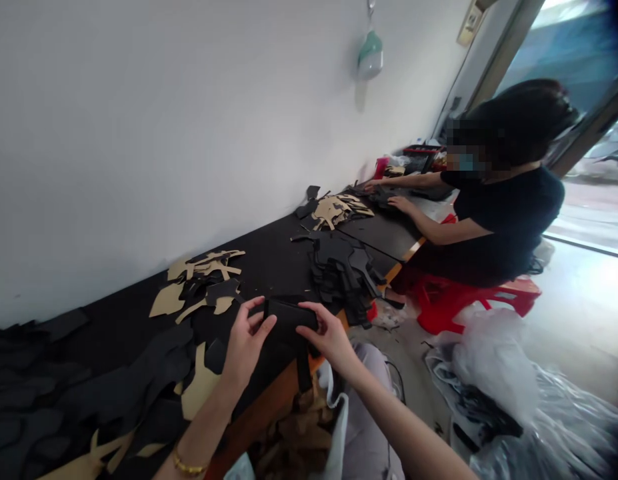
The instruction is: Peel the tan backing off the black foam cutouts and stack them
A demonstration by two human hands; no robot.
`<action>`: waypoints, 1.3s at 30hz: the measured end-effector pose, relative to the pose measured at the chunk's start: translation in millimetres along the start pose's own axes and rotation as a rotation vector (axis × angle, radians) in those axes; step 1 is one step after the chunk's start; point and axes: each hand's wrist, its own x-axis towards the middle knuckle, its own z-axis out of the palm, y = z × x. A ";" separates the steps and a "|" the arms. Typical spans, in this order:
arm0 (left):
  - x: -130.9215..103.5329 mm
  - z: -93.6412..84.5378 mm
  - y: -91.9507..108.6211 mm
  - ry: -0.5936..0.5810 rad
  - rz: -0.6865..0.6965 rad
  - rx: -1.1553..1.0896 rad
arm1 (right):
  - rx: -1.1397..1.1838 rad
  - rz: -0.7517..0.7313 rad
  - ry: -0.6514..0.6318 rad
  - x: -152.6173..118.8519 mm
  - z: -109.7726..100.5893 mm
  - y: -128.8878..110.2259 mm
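Between my hands is a black cut foam piece [291, 323], held over the table's front edge. My left hand [251, 337] grips its left end between thumb and fingers. On the other end, my right hand [326, 333] pinches it the same way. A narrow black strip [303, 367] hangs down below the piece near my right hand. Just beyond, to the right, lies a heap of black cut pieces [339, 267]. Tan-backed scraps [203, 267] rest on the table to the left of my hands.
Many dark sheets [33, 387] cover the table's left side. Farther along, a co-worker [509, 200] handles black pieces beside a tan scrap pile [333, 212]. Below the edge sits a bag of brown scraps [293, 440]. Plastic bags [493, 360] lie on the floor by a red stool [439, 307].
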 end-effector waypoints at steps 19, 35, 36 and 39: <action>-22.7 -147.8 -21.4 0.225 0.188 0.876 | -0.375 -0.404 -0.307 7.3 45.8 28.8; 135.8 -130.2 -57.5 0.469 -0.202 0.967 | -0.366 -0.250 -0.308 -73.2 12.8 39.5; 135.9 -131.6 -55.5 0.469 -0.189 0.931 | -0.359 -0.237 -0.295 -75.5 7.7 41.4; 131.0 -130.1 -41.4 0.465 -0.133 0.810 | -0.331 -0.198 -0.275 -80.3 -1.8 43.9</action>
